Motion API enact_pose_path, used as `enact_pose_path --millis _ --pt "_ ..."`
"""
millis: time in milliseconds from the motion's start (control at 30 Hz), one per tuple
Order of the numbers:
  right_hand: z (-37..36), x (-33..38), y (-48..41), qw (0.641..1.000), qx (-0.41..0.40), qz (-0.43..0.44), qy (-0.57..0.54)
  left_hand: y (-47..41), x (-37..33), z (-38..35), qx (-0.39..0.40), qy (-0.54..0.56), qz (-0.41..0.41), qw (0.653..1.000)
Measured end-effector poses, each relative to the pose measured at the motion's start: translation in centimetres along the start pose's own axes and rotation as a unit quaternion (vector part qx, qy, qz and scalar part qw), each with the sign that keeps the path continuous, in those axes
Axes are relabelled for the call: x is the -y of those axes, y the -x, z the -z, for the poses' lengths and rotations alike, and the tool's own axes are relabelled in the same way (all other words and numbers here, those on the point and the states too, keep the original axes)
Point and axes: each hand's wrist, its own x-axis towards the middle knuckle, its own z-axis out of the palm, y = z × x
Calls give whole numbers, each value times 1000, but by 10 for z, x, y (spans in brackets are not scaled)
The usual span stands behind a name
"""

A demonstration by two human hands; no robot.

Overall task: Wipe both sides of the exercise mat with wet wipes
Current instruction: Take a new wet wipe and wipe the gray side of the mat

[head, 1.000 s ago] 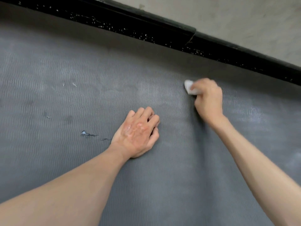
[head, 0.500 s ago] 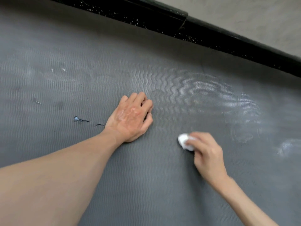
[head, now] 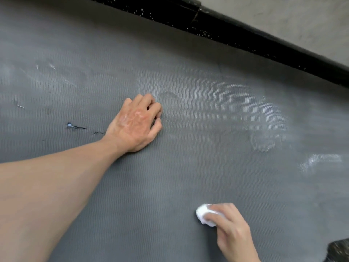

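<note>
Now right hand (head: 234, 233) pinches wet wipe (head: 203, 214), five o'clock from left hand (head: 136, 123) (loosely curled, empty) bracing the exercise mat (head: 188, 167).

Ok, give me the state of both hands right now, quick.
Left hand: holds nothing, rests on the exercise mat, fingers loosely curled.
Right hand: grips a wadded wet wipe.
</note>
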Motion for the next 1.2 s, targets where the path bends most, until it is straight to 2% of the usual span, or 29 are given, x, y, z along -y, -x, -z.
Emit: enact_pose_path --millis 200,367,467,633,800,1000,1200 --pt "-6 -9 -39 994 -56 -68 62 0 1 -1 -1 4 -4 1000" --pt "-11 15 24 999 -44 -29 -4 0 1 -1 1 8 -5 1000" --pt "-8 9 4 998 -46 -46 6 -1 0 0 2 10 -2 1000" --pt "-19 7 -18 991 -92 -91 42 -2 -1 0 5 11 3 1000" --pt "-15 10 11 996 -59 -60 19 -1 -3 2 8 11 6 1000" --pt "-26 4 -26 989 -123 -79 37 1 -3 5 1 3 3 1000" --pt "-23 2 0 996 -84 -15 14 15 -26 4 -29 -28 35 999"
